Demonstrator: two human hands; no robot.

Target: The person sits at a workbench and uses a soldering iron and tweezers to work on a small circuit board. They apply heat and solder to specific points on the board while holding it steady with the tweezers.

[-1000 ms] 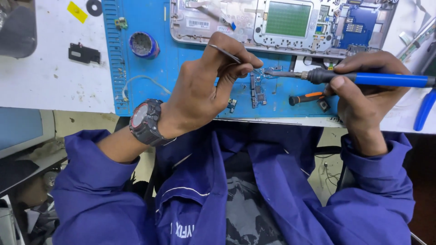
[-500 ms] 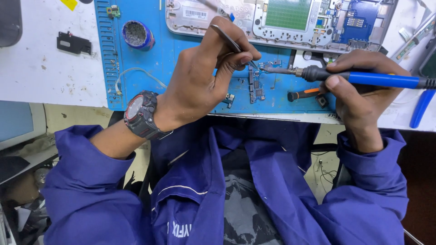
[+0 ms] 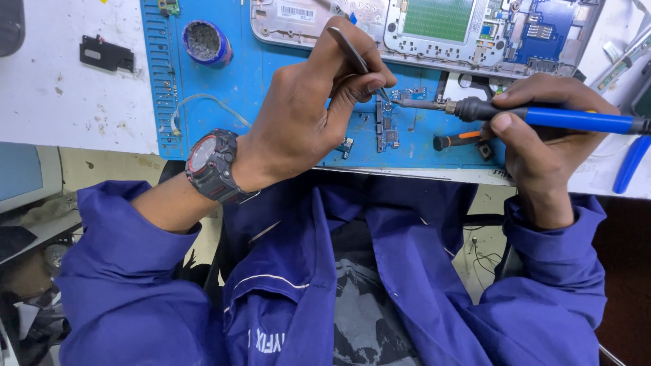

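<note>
I am looking down on a white table [image 3: 61, 102], scuffed and speckled, with a blue work mat [image 3: 271, 74] laid across its middle. At the far edge of the mat lies an opened device chassis [image 3: 434, 30], its green board and blue board exposed. A small black part [image 3: 105, 54] sits alone on the bare white surface to the left, and a loop of thin pale wire [image 3: 196, 108] lies on the mat near it.

The one container I can see is a small round blue tin [image 3: 205, 42] on the mat's upper left; whatever fills it is grey and dull, and I cannot tell what it is.

My left hand [image 3: 312, 112], with a black wristwatch [image 3: 210, 166] on its wrist, is curled and pinching a pair of metal tweezers [image 3: 356, 57] between thumb and fingers, the tips angled down toward a small blue circuit board [image 3: 386, 122] lying on the mat. My right hand [image 3: 542, 132] is closed around the blue handle of a soldering iron [image 3: 542, 116], held nearly level, its metal tip reaching left to the top of that small board, just beside the tweezer tips. An orange-handled screwdriver [image 3: 456, 140] lies on the mat below the iron. Both arms wear blue work sleeves [image 3: 115, 271].
</note>
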